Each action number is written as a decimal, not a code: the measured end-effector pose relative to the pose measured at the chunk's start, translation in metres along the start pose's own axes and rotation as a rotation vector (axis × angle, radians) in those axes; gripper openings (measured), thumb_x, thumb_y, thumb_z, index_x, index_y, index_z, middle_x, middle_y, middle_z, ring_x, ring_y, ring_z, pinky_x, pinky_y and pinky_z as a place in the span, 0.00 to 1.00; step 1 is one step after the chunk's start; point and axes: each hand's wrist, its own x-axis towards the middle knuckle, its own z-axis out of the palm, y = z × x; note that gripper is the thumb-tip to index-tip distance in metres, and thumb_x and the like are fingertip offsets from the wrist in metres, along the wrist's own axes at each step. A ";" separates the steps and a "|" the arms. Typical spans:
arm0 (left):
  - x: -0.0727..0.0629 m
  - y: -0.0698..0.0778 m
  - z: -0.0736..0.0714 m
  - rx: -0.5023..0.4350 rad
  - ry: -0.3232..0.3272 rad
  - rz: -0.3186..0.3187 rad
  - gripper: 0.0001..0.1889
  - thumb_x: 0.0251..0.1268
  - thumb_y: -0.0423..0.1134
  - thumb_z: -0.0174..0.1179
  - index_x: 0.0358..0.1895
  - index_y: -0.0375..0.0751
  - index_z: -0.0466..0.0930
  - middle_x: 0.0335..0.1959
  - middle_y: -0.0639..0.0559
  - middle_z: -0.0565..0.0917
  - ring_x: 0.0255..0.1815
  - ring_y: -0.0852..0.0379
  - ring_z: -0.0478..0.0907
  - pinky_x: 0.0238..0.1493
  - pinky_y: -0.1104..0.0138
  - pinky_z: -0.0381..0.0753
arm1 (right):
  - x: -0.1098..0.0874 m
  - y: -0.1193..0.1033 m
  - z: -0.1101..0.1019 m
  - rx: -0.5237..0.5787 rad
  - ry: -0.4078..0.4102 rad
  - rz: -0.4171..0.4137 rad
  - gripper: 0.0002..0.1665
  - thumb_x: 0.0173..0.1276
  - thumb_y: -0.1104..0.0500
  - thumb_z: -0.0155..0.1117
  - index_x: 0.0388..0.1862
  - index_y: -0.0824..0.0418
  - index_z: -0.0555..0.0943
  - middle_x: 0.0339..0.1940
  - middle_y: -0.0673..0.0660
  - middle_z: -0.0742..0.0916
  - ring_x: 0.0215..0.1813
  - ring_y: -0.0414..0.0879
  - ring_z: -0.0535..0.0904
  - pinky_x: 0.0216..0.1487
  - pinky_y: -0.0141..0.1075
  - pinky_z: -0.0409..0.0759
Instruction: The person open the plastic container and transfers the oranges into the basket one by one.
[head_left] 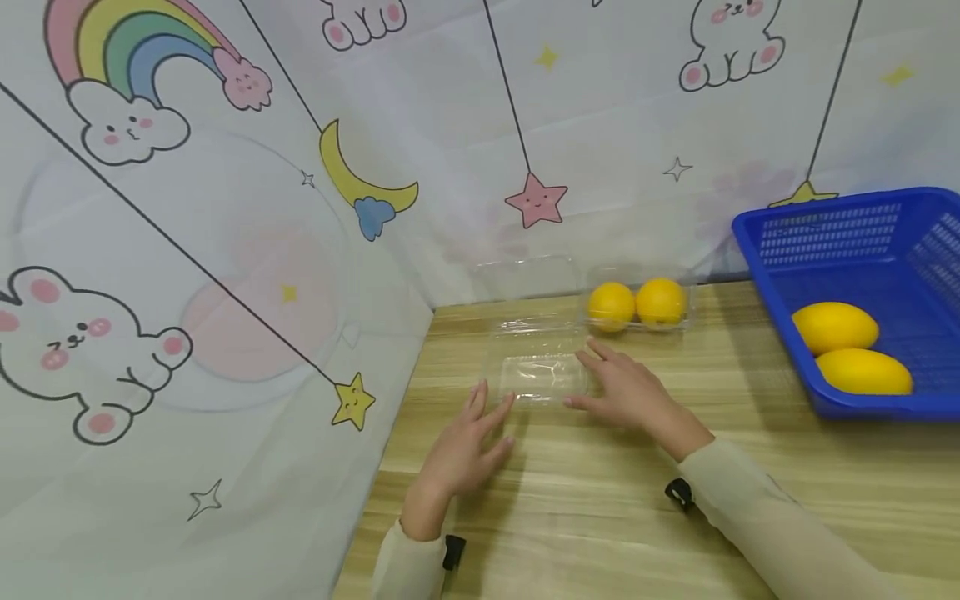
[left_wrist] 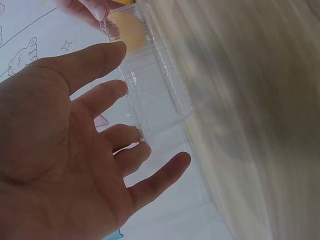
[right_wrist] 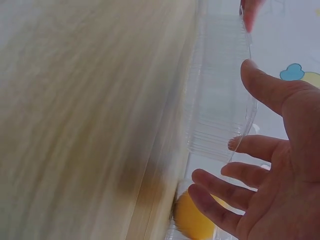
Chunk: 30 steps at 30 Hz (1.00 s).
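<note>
An empty clear plastic clamshell box sits on the wooden table, its lid raised at the back by the wall cloth. My left hand is at the box's left front corner, fingers spread and loosely bent, fingertips right at the rim in the left wrist view. On the other side my right hand reaches over with fingers extended; its fingertips overlap the box's right edge. Behind the right hand stands a second clear box with two round orange fruits inside.
A blue plastic basket stands at the right, with two oval yellow fruits along its near left side. White cloth printed with cartoons rises behind and at the left of the table.
</note>
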 end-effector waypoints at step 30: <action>0.012 -0.021 -0.004 -0.004 0.097 -0.093 0.35 0.74 0.41 0.65 0.82 0.42 0.66 0.84 0.25 0.51 0.83 0.22 0.47 0.78 0.29 0.54 | -0.019 0.025 -0.014 -0.045 0.245 -0.058 0.31 0.76 0.57 0.68 0.74 0.65 0.76 0.69 0.67 0.82 0.67 0.68 0.78 0.67 0.66 0.74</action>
